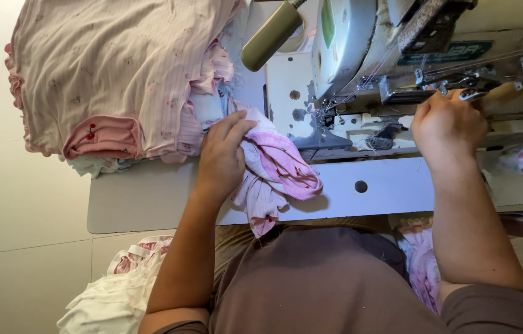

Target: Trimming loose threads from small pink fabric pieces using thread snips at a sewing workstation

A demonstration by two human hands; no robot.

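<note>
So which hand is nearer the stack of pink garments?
Left. The left hand grips a pink cloth just right of the stack; the right hand is far off at the machine.

Left grip [221, 154] clenched, right grip [448, 127] curled, forearms outstretched.

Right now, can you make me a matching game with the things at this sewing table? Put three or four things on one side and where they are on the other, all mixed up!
Things:
1. left hand
2. right hand
3. stack of pink clothes
4. white heap of cloth

Places:
A. up at the sewing machine, by its metal parts
B. down on the floor, beside the person's left arm
C. gripping the bunched pink garment at the table's front edge
D. piled on the table's left end

Pairs: 1-C, 2-A, 3-D, 4-B
</note>
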